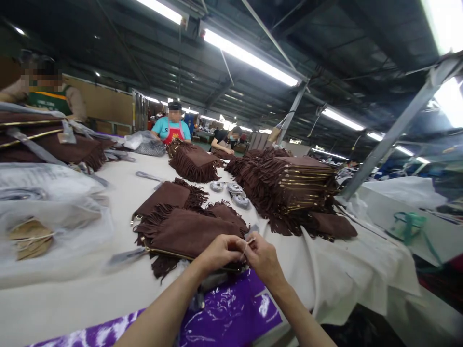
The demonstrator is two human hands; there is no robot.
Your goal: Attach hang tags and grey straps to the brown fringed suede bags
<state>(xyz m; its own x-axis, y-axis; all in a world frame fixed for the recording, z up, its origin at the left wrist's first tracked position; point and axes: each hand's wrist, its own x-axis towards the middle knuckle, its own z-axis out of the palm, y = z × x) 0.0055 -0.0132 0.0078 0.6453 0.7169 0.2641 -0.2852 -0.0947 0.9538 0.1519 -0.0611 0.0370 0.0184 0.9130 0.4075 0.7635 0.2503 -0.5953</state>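
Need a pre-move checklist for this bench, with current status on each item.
1. Left hand and right hand both in view: ok, close together.
2. Pale string held: ok, at the fingertips of both hands.
3. String knotted: cannot tell, too small.
4. Fringed brown bag supported: ok, lying by the hands on the pile.
5. Space below the forearms free of loose material: not ok, purple plastic there.
6. Co-worker in blue clear of both hands: ok, across the table.
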